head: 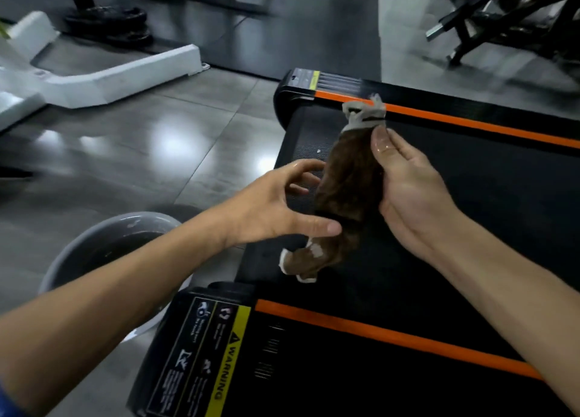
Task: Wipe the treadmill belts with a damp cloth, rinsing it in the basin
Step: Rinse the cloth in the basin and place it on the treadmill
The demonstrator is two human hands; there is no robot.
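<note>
Grey gym tiles [175, 140] surround the treadmill belt [470, 203], with the basin [78, 256] just beside its end. Above the belt, the right hand [411, 197] grips the bunched brown cloth [348, 181]; the left hand [276, 206], fingers spread, reaches toward it. Slack fingers could drop it, dripping water on the tiles.

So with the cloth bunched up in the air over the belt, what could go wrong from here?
1. The cloth is held only by the right hand, and the left hand is open beside it, so it may slip and drop.
2. The basin sits close by the left forearm and could get knocked.
</note>
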